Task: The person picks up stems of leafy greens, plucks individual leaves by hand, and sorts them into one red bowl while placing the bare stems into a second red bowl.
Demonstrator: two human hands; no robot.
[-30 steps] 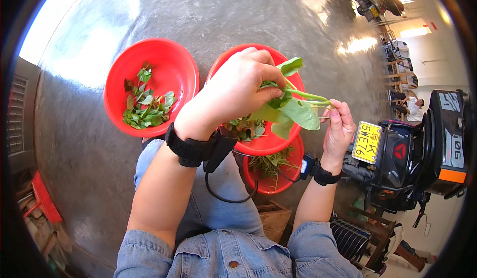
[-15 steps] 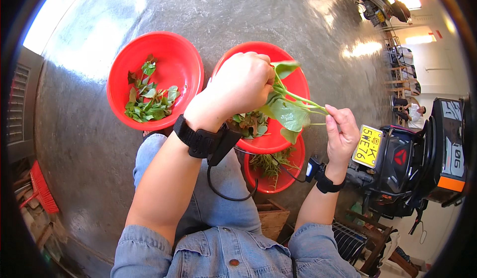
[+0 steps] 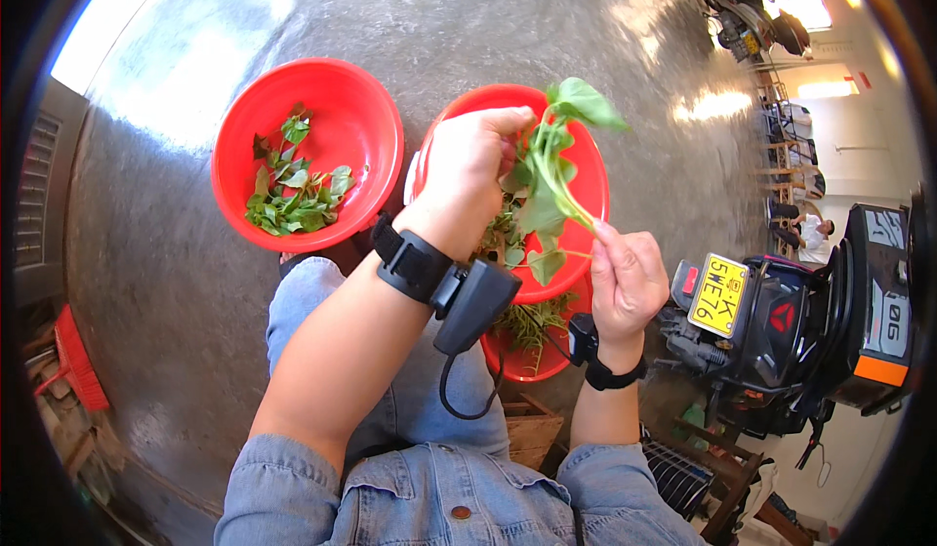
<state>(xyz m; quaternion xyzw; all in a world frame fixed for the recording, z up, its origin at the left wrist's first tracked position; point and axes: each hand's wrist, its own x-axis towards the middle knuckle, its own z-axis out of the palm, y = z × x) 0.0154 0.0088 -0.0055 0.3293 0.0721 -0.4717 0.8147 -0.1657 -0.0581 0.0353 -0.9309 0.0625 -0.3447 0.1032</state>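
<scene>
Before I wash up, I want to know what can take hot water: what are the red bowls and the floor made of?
The left red bowl looks like moulded plastic: uniform colour, soft sheen, thin rim. The middle red bowl seems the same. The floor looks like polished concrete: mottled grey with glare patches.

A yellow rectangular plate (image 3: pixel 715 295) hangs on the motorbike (image 3: pixel 820 322) at right
</scene>
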